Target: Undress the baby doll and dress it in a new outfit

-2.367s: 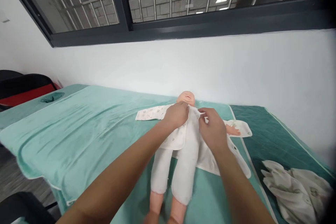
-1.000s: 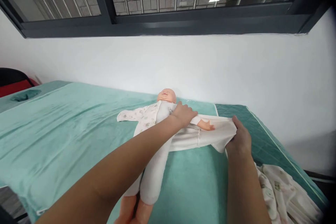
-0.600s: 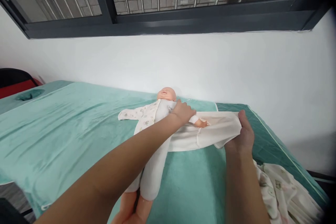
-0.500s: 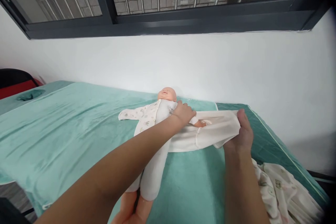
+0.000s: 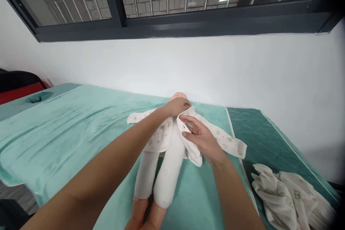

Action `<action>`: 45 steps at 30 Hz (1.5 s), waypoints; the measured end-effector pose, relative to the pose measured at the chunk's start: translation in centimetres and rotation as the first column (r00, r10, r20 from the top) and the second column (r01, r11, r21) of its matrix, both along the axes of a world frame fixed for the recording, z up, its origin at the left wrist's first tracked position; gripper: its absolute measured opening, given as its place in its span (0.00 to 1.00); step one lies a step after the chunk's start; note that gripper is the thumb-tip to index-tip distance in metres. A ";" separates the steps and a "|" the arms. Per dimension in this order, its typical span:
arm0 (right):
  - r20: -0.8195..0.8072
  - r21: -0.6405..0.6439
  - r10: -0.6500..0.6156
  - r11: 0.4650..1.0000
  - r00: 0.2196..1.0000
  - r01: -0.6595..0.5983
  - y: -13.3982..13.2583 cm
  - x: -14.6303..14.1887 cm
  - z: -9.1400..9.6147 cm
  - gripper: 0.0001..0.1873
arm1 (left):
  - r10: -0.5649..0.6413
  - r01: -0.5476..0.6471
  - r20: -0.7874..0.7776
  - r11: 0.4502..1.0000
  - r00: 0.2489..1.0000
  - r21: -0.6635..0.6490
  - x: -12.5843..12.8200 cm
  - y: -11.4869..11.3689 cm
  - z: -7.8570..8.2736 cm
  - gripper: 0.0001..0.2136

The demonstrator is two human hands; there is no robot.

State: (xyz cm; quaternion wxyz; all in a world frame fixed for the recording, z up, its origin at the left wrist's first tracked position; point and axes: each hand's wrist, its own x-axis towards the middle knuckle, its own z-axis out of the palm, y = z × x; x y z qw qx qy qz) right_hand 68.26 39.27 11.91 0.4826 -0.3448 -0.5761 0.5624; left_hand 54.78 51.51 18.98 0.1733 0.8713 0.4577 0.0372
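Note:
A baby doll [image 5: 179,95] lies on its back in a white undersuit [image 5: 167,176], its bare lower legs toward me. Over the undersuit is a white baby jacket [image 5: 159,137] with small printed figures, its front parted and both sleeves spread sideways. At the neck, my left hand [image 5: 178,106] is closed on the jacket's collar edge; it hides part of the doll's head and chest. My right hand [image 5: 201,137] rests against the right-side front flap, thumb and fingers apart on the cloth. The doll's arm on the right is hidden within the sleeve [image 5: 229,144].
A light green blanket [image 5: 67,133] covers the bed, with a darker green quilted cover [image 5: 248,125] at right. Crumpled printed baby clothes [image 5: 288,197] lie at the lower right. Behind stands a white wall [image 5: 161,64] under a window frame [image 5: 215,21]. A red and black object [image 5: 21,88] is far left.
The right sleeve now lies flat over the doll's arm, released by my right hand, which moved left to the front flap. My left hand moved from the doll's arm up to the collar.

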 end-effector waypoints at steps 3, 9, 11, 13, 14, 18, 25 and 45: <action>0.118 -0.037 0.054 0.998 0.991 -0.050 -0.3 -0.2 0.1 0.30 | -0.007 0.027 0.173 0.993 0.985 -0.115 -1.3 -0.5 0.1 0.27; 0.245 -0.048 0.073 0.997 0.967 -0.063 -1.1 -0.3 1.0 0.28 | -0.065 0.085 0.119 0.982 0.991 -0.170 -1.0 -0.8 -0.7 0.29; 0.262 -0.041 0.083 0.996 0.962 -0.075 -1.4 -0.4 1.4 0.28 | 0.003 0.010 0.255 0.999 0.967 -0.050 -0.7 -0.6 -1.1 0.20; 0.285 -0.029 0.047 0.999 0.957 -0.040 -1.5 -0.5 1.8 0.28 | 0.124 -0.155 0.411 0.987 0.903 0.044 -0.8 -0.2 -1.6 0.15; 0.304 -0.015 -0.001 1.000 0.953 0.006 -1.5 -0.6 2.0 0.28 | 0.188 -0.246 0.462 0.967 0.867 0.069 -1.0 0.1 -1.9 0.14; 0.456 0.109 -0.237 0.971 0.858 0.211 -1.6 -0.3 2.2 0.23 | 0.324 -0.400 0.482 0.914 0.814 0.061 -2.2 0.9 -2.9 0.13; 0.717 -0.020 0.069 0.997 0.694 -0.079 -2.8 1.0 2.7 0.23 | 0.277 -0.435 0.645 0.896 0.712 0.095 -5.6 -2.2 -4.9 0.16; 0.398 0.125 -0.616 0.771 0.680 0.625 -4.0 -1.9 -6.3 0.25 | 0.363 -0.303 0.507 0.932 0.782 -0.199 -16.5 -15.3 -12.1 0.28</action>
